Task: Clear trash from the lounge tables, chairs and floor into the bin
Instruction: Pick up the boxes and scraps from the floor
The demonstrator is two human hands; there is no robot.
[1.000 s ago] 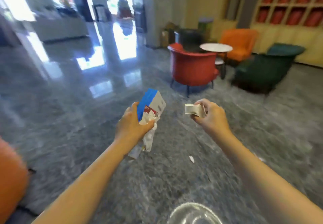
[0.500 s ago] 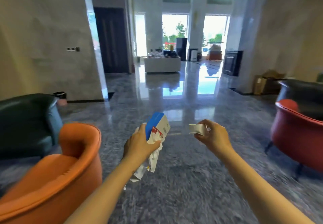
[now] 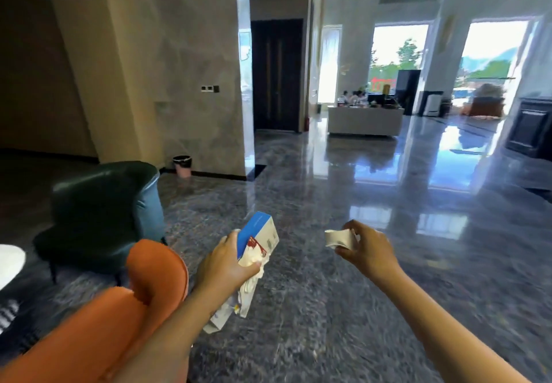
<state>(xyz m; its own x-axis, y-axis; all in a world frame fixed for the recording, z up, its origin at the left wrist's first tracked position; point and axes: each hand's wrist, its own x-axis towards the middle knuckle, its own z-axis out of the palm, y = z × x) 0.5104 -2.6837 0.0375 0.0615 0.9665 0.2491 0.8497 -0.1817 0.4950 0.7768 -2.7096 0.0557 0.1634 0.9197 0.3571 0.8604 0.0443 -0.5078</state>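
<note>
My left hand (image 3: 222, 266) grips a blue and white carton (image 3: 261, 236) together with crumpled white paper and a plastic wrapper (image 3: 236, 308) that hangs below the fist. My right hand (image 3: 366, 251) holds a squashed white paper cup (image 3: 337, 237) between thumb and fingers. Both hands are held out at chest height over the grey marble floor. A small pink bin (image 3: 182, 166) with a black liner stands far ahead on the left, against the base of the marble pillar.
An orange armchair (image 3: 119, 317) is close at my lower left, and a dark green armchair (image 3: 101, 212) stands behind it. A white table edge (image 3: 9, 266) shows at the far left. A reception counter (image 3: 364, 121) stands further back. Open polished floor (image 3: 328, 191) lies ahead.
My view has swung left: the red armchair has left the frame, and the pillar and pink bin now show ahead. Both hands keep hold of the same trash.
</note>
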